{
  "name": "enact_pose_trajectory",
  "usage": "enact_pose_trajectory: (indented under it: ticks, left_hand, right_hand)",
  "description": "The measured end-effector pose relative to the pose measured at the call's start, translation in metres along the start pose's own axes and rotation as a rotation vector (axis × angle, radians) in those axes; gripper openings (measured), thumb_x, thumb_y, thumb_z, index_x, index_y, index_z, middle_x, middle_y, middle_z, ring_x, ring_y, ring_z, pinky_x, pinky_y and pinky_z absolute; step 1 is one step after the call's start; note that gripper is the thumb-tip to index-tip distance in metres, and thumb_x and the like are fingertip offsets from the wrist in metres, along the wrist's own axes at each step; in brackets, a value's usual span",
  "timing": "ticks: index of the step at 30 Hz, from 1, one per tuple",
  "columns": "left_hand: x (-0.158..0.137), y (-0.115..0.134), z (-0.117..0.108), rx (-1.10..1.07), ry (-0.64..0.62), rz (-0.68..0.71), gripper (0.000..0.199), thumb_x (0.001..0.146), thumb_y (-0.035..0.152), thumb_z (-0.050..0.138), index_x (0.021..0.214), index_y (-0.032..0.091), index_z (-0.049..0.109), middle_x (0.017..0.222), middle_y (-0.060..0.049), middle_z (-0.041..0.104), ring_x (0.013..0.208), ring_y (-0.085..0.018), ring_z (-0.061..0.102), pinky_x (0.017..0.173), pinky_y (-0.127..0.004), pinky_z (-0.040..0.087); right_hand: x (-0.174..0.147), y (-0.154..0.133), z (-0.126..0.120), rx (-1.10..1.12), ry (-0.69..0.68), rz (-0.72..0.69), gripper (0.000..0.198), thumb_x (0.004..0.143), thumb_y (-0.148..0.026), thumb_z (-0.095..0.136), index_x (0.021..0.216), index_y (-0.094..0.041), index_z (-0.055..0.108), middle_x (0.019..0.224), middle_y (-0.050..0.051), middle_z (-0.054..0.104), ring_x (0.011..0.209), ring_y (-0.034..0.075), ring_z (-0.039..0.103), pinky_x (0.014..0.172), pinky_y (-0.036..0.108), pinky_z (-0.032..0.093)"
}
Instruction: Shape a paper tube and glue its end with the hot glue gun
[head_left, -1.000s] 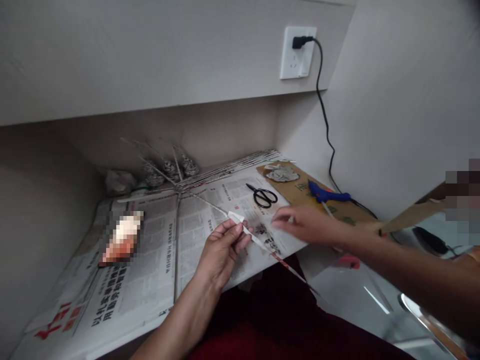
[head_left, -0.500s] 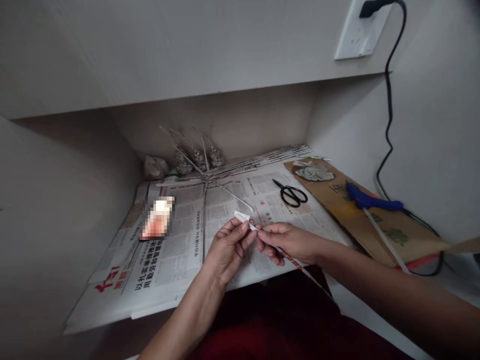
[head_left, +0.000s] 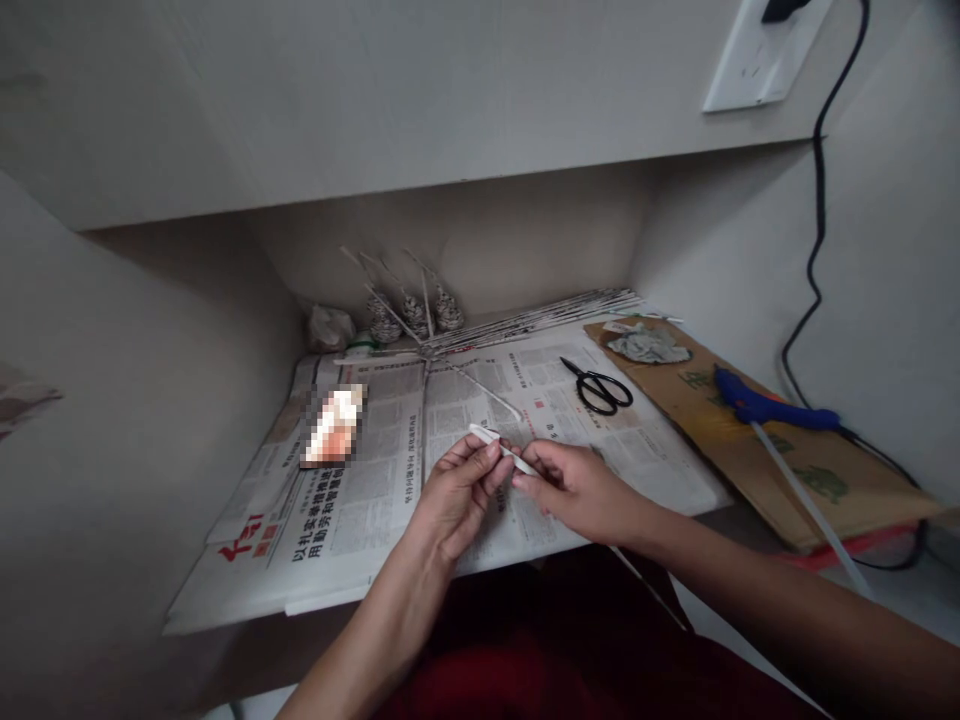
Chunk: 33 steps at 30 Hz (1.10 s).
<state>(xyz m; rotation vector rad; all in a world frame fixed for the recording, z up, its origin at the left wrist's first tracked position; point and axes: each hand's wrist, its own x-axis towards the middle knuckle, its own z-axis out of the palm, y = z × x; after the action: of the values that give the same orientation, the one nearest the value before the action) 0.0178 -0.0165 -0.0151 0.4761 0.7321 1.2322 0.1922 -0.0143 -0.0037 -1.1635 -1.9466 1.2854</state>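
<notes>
Left hand: the left hand [head_left: 457, 490] is pinching the rolled paper stick [head_left: 501, 447] near its white upper end, thumb and fingers closing together on it.
Right hand: the right hand [head_left: 581, 490] is gripping the same stick just beside the left, fingertips [head_left: 525, 480] clamped on the shaft, the two hands almost touching.
Paper stick: it is running slantwise between both hands, white tip poking out up-left past the left thumb, the long thin tail passing under the right hand and trailing down-right off the counter edge over the dark red lap.
Counter: newspaper sheets [head_left: 360, 480] are covering it, and both hands are hovering over the front edge of them.
Scissors: black scissors [head_left: 600, 388] are lying on the newspaper behind the right hand, well apart from it.
Glue gun: a blue glue gun [head_left: 765, 408] is resting on a cardboard sheet [head_left: 825, 470] to the right, its cord leading up to the wall socket [head_left: 757, 60].
Back corner: a bundle of paper sticks [head_left: 540, 315] is lying along the wall, with small rolled paper buds on stems [head_left: 416, 310] standing beside it.
</notes>
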Motion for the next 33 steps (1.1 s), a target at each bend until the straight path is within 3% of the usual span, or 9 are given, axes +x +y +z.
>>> enact_pose_trajectory:
  ticks: [3,7,10,17,20,25,27,31,33]
  left_hand:
    - [0.0,0.001,0.001,-0.006,0.023,0.038,0.008,0.073,0.007,0.071,0.078,0.012,0.068,0.081,-0.005,0.07,0.078,-0.011,0.068,0.075,-0.018,0.057]
    - [-0.001,0.001,0.001,0.003,0.031,0.054,0.007,0.073,0.006,0.07,0.077,0.012,0.068,0.08,-0.004,0.07,0.076,-0.01,0.068,0.074,-0.016,0.057]
    - [-0.001,0.001,0.0,0.005,0.032,0.052,0.008,0.074,0.006,0.07,0.079,0.012,0.068,0.079,-0.004,0.07,0.075,-0.01,0.068,0.072,-0.016,0.056]
    - [0.0,0.003,0.001,0.003,0.024,0.013,0.011,0.073,0.006,0.071,0.081,0.011,0.069,0.078,-0.005,0.069,0.077,-0.012,0.069,0.073,-0.017,0.056]
    - [0.0,0.003,0.001,-0.006,0.046,0.011,0.008,0.074,0.005,0.07,0.08,0.01,0.069,0.078,-0.006,0.069,0.077,-0.012,0.069,0.072,-0.017,0.057]
    - [0.001,0.001,0.0,-0.045,0.107,0.05,0.011,0.076,0.002,0.066,0.083,0.009,0.07,0.078,-0.006,0.07,0.077,-0.013,0.07,0.072,-0.017,0.057]
    - [0.0,0.0,0.0,-0.043,0.079,0.027,0.011,0.077,0.005,0.066,0.086,0.009,0.071,0.08,-0.007,0.07,0.078,-0.013,0.069,0.072,-0.017,0.057]
    - [-0.002,0.0,0.0,-0.024,-0.008,-0.033,0.011,0.078,0.012,0.068,0.088,0.009,0.071,0.085,-0.008,0.071,0.075,-0.012,0.069,0.067,-0.017,0.057]
    - [-0.002,-0.001,0.0,-0.03,-0.002,-0.015,0.009,0.077,0.012,0.07,0.085,0.009,0.071,0.084,-0.008,0.071,0.073,-0.012,0.069,0.066,-0.017,0.057]
  right_hand:
    - [-0.004,-0.005,0.003,-0.389,0.182,-0.201,0.018,0.093,-0.031,0.049,0.078,-0.02,0.053,0.07,0.0,0.055,0.065,0.014,0.05,0.062,0.028,0.036]
    - [-0.004,-0.009,0.003,-0.431,0.171,-0.202,0.024,0.095,-0.03,0.044,0.076,-0.02,0.053,0.066,-0.001,0.055,0.062,0.014,0.05,0.06,0.027,0.035]
    - [0.0,-0.007,0.002,-0.283,0.102,-0.101,0.027,0.095,-0.033,0.045,0.074,-0.02,0.054,0.065,-0.002,0.055,0.06,0.012,0.051,0.058,0.025,0.037]
    - [0.008,0.008,0.001,0.349,-0.194,0.144,0.04,0.093,-0.052,0.046,0.085,-0.016,0.061,0.064,-0.002,0.05,0.051,0.009,0.05,0.048,0.021,0.041]
    - [0.007,0.007,0.002,0.325,-0.183,0.132,0.037,0.092,-0.051,0.046,0.086,-0.017,0.059,0.065,-0.002,0.051,0.052,0.01,0.051,0.048,0.022,0.04]
    - [0.002,0.0,0.006,-0.122,0.141,-0.1,0.023,0.093,-0.036,0.05,0.079,-0.02,0.059,0.066,-0.001,0.052,0.063,0.013,0.051,0.061,0.025,0.04]
    - [0.003,0.001,0.008,0.006,0.077,-0.035,0.028,0.095,-0.038,0.045,0.081,-0.019,0.06,0.064,-0.002,0.05,0.057,0.012,0.049,0.056,0.025,0.038]
    - [0.005,0.007,0.012,0.527,-0.209,0.179,0.034,0.095,-0.049,0.039,0.083,-0.02,0.052,0.058,-0.006,0.039,0.042,0.008,0.038,0.043,0.023,0.032]
    - [0.004,0.008,0.013,0.517,-0.2,0.16,0.032,0.095,-0.049,0.041,0.084,-0.02,0.051,0.058,-0.006,0.041,0.043,0.009,0.039,0.043,0.023,0.032]
